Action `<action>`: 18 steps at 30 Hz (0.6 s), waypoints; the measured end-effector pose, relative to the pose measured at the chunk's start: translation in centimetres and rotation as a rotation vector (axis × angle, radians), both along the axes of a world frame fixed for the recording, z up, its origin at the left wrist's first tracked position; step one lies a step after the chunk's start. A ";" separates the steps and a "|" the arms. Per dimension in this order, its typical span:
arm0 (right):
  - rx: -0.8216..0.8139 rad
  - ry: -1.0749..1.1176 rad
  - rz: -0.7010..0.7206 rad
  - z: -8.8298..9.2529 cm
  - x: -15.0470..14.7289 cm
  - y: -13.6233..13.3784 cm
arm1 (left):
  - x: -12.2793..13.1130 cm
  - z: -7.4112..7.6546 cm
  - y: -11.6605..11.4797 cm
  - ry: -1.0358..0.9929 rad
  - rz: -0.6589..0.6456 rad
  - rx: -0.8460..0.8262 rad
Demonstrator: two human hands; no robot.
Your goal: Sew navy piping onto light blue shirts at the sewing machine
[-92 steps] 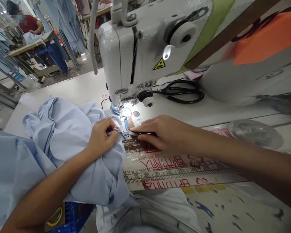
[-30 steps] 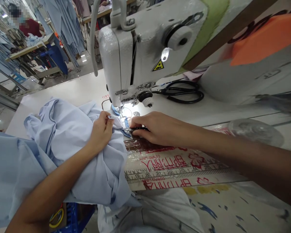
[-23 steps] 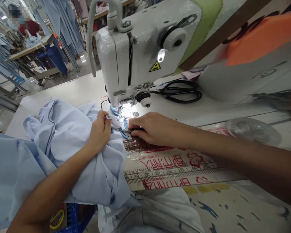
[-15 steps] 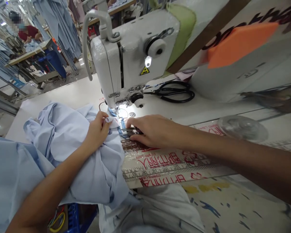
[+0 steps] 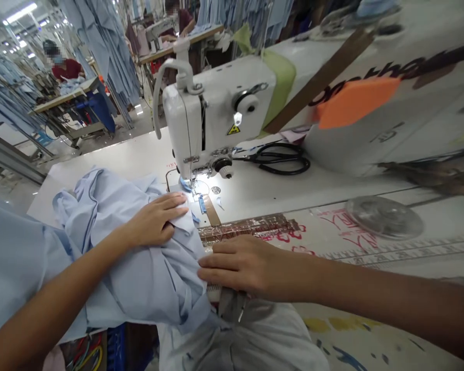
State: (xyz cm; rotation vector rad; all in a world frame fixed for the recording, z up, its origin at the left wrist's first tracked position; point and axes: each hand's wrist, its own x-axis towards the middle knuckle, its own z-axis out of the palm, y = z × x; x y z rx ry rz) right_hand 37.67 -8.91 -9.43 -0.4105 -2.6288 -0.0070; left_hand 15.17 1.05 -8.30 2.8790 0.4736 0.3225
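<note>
A bunched light blue garment (image 5: pixel 112 216) lies left of the needle (image 5: pixel 194 186) of a white sewing machine (image 5: pixel 216 118). My left hand (image 5: pixel 154 222) rests flat on the cloth with its fingers stretched toward the needle plate. At the table's front edge, my right hand (image 5: pixel 247 268) has its fingers pressed together and pointing left, touching the garment's folds. A small grey metal tool (image 5: pixel 232 305) sticks out below its palm and looks held there.
Black scissors (image 5: pixel 279 157) lie behind the machine arm. A clear plastic disc (image 5: pixel 382 222) and a printed ruler strip (image 5: pixel 394 251) are on the table at right. An orange patch (image 5: pixel 351 100) is on the machine body. People work at tables (image 5: pixel 65 98) far left.
My right hand has drawn back from the needle area to the table's front edge, taking the tool with it. My left hand has gone from pinching the cloth to lying flat on it.
</note>
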 end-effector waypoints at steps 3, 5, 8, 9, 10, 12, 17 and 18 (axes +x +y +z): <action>0.007 0.076 -0.138 -0.6 1.3 1.1 | 0.9 1.1 0.8 -0.069 0.059 -0.072; 0.041 0.094 -0.220 -1.2 1.6 2.7 | 1.8 0.8 1.7 -0.072 0.209 -0.007; 0.048 -0.031 -0.215 -2.0 2.1 5.0 | 2.5 -0.4 3.5 0.006 0.380 0.081; 0.035 -0.079 -0.234 -2.2 2.5 5.6 | 2.4 -0.6 4.1 0.013 0.425 0.096; 0.023 -0.113 -0.283 -2.3 3.2 6.0 | 2.1 -0.7 4.7 0.005 0.477 0.113; 0.025 -0.136 -0.465 -2.5 4.9 6.3 | 1.4 -0.5 5.5 -0.020 0.591 0.143; -0.039 0.004 -0.599 -1.6 5.9 4.7 | 1.3 0.5 4.9 0.079 0.545 -0.050; -0.145 0.064 -0.543 -1.2 5.1 4.1 | 1.6 0.6 4.6 0.105 0.516 -0.108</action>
